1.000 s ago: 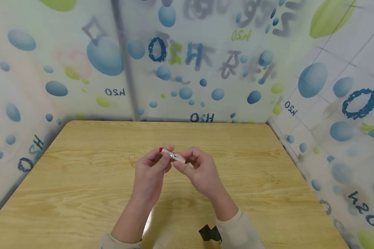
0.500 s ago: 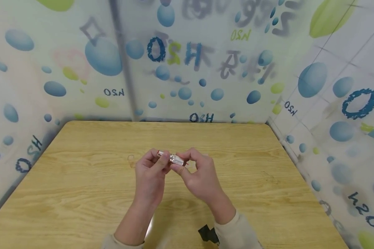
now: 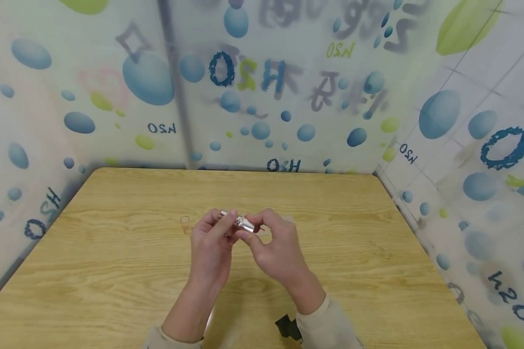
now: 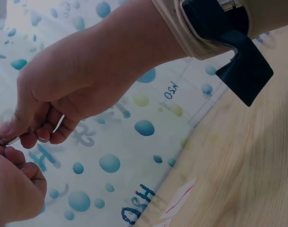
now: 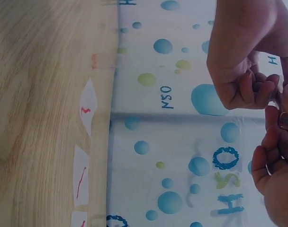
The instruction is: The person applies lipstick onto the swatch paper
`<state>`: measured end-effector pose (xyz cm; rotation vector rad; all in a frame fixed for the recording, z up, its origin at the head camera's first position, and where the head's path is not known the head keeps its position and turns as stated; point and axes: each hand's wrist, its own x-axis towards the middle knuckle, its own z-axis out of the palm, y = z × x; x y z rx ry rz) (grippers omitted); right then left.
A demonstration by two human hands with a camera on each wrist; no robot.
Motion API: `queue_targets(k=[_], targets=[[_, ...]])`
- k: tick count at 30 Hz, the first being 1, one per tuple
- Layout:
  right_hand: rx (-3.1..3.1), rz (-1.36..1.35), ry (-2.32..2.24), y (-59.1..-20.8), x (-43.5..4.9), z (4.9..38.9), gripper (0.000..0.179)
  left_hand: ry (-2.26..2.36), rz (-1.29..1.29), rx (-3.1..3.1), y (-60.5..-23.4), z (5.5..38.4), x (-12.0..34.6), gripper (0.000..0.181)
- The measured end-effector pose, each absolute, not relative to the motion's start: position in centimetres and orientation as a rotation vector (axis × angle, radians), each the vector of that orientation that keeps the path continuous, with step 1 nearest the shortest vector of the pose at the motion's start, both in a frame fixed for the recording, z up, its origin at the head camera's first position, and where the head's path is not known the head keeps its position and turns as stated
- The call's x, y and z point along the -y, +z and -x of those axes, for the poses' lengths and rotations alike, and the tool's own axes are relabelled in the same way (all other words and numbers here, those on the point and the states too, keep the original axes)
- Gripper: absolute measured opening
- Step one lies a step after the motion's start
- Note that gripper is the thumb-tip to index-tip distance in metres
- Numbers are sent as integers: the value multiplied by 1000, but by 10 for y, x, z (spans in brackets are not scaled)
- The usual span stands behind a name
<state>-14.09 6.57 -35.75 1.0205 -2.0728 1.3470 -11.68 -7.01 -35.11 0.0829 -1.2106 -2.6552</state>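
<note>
A silver lipstick tube (image 3: 245, 224) is held up between both hands above the table. My left hand (image 3: 211, 252) pinches its left part between thumb and fingers, the thumb lying across the top. My right hand (image 3: 277, 247) grips the right end with thumb and index finger. In the right wrist view the round end of the lipstick (image 5: 287, 120) shows between the fingertips. From the left wrist, the tube is mostly covered by the fingers where my left hand (image 4: 13, 189) and right hand (image 4: 73, 90) meet.
The wooden table (image 3: 126, 261) spreads below. White paper slips with red marks, such as one slip (image 5: 81, 175), lie near its far edge. A black strap piece (image 3: 288, 327) hangs by the right sleeve. A printed curtain-like wall (image 3: 262, 111) stands behind.
The red tip at the tube's left end has gone out of sight. The tube has turned, and my right hand has shifted slightly left with its fingers still on it.
</note>
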Motion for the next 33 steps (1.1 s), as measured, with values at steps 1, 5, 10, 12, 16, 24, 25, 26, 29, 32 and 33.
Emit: queue_targets(k=[1, 5, 10, 12, 16, 24, 25, 26, 29, 32, 33], targets=[[2065, -1020, 1324, -358, -65, 141, 20, -2653, -97, 1209, -351, 117, 70, 27], [2057, -1003, 1313, -359, -66, 142, 20, -2651, -118, 1221, -351, 118, 69, 25], [2128, -905, 1443, -356, -68, 143, 19, -2665, -106, 1324, -353, 120, 71, 17], [2157, -867, 1499, -355, -69, 143, 19, -2662, -103, 1401, -353, 121, 74, 11], [2171, -832, 1562, -355, -72, 145, 19, -2600, -87, 1563, -351, 122, 86, 12], [2181, -723, 1620, -355, -80, 151, 21, -2349, -33, 1798, -347, 125, 116, 36], [2179, -713, 1633, -354, -81, 151, 21, -2318, -36, 1817, -348, 125, 121, 36], [2178, -707, 1645, -354, -82, 152, 21, -2293, -44, 1837, -348, 126, 125, 37], [2168, -696, 1673, -354, -84, 154, 21, -2119, -107, 1970, -349, 128, 140, 39], [2160, -688, 1676, -354, -86, 157, 21, -1833, -203, 2176, -355, 134, 157, 45], [2158, -686, 1675, -354, -86, 158, 21, -1718, -232, 2246, -358, 136, 163, 47]])
